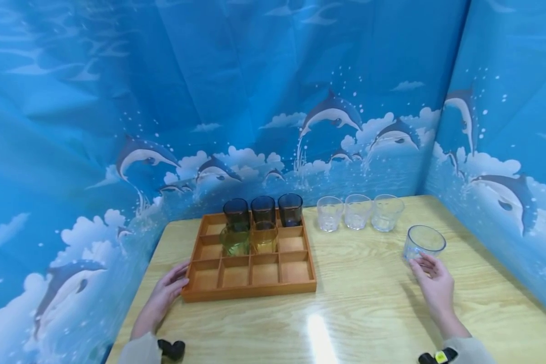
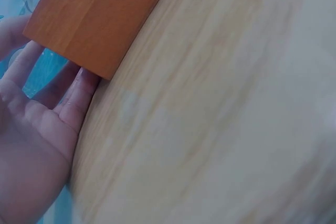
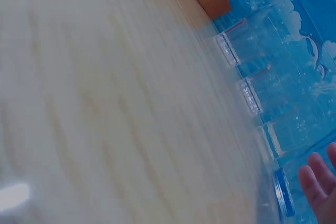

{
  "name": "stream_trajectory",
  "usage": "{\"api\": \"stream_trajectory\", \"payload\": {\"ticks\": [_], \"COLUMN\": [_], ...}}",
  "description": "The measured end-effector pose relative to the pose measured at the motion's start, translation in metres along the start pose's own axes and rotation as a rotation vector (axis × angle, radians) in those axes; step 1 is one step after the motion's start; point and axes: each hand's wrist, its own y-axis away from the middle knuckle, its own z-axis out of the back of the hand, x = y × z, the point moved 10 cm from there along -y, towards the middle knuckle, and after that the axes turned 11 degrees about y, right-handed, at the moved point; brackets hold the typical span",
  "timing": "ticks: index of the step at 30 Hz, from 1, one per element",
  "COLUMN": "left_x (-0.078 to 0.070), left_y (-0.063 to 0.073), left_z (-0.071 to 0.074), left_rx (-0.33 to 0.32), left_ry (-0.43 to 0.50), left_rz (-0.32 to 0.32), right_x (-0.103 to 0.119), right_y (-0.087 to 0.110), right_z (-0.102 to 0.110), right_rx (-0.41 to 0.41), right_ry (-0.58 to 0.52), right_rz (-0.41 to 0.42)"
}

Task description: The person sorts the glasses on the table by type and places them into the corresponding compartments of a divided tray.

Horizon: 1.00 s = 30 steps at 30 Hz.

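My left hand [image 1: 167,289] lies against the left side of an orange-brown wooden compartment tray [image 1: 250,291]; in the left wrist view its extended fingers [image 2: 73,98] touch the tray's end. Three dark glasses [image 1: 263,208] stand along the tray's back row. In the middle row are a green glass [image 1: 234,242] and an amber glass [image 1: 265,240]. At the right of the table, my right hand [image 1: 437,285] is at the near side of a clear, bluish-rimmed glass [image 1: 411,247]. Its fingers are loosely bent and not wrapped round the glass, whose lower part they partly hide.
Three clear glasses [image 1: 357,215] stand in a row at the back of the table [image 1: 359,283], right of the tray. A blue dolphin-printed sheet [image 1: 255,101] hangs close behind the table and along its sides.
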Motion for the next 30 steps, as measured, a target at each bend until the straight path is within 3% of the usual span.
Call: {"api": "stream_trajectory", "payload": {"ticks": [8,15,21,26,30], "left_x": [0.001,0.001,0.001,0.001,0.001], "left_y": [-0.001,-0.002,-0.001,0.000,0.001], "left_z": [0.002,0.002,0.002,0.001,0.002], "left_rx": [-0.013,-0.015,-0.007,-0.004,-0.008], "left_ry": [-0.022,-0.023,0.001,0.001,-0.011], "left_rz": [0.011,0.011,-0.003,-0.008,-0.008], "right_x": [-0.014,-0.023,-0.024,-0.025,-0.024], "right_y": [-0.010,-0.019,-0.026,-0.031,-0.035], "right_z": [0.024,0.040,0.036,0.024,0.017], "right_rx": [-0.108,-0.158,-0.060,0.083,0.144], "right_ry": [-0.045,0.101,0.219,0.218,0.210], "right_rz": [-0.038,-0.105,-0.158,-0.165,-0.131]}}
